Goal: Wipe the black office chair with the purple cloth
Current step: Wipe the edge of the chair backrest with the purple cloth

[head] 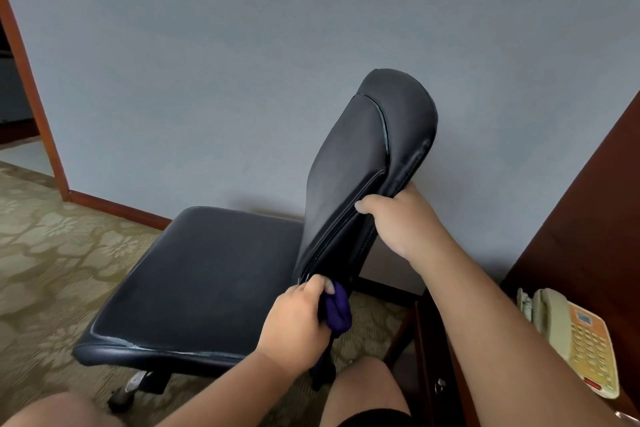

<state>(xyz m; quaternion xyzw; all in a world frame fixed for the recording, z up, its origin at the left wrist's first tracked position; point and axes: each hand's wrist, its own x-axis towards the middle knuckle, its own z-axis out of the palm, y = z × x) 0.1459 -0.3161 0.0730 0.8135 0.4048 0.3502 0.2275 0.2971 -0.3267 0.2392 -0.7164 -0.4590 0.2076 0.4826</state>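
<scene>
Two bare hands are on the black office chair (pixel 207 274), which stands on a patterned carpet (pixel 52 253) with its back towards a grey-blue wall (pixel 242 45). The left hand (pixel 298 312) is at the bottom corner of the chair's backrest (pixel 349 177), just above the rear edge of the seat (pixel 194 288). Its fingers are curled tight round the bunched purple cloth (pixel 337 310), which touches the lower near edge of the backrest and hangs a little below the hand. The right hand (pixel 401 222) grips the near side edge of the backrest about halfway up, thumb on the front face and fingers wrapped round behind it, mostly out of sight. The backrest leans away from the seat. To the right of the chair, a cream and orange telephone (pixel 575 340) lies on a dark wooden worktop (pixel 571 218).
</scene>
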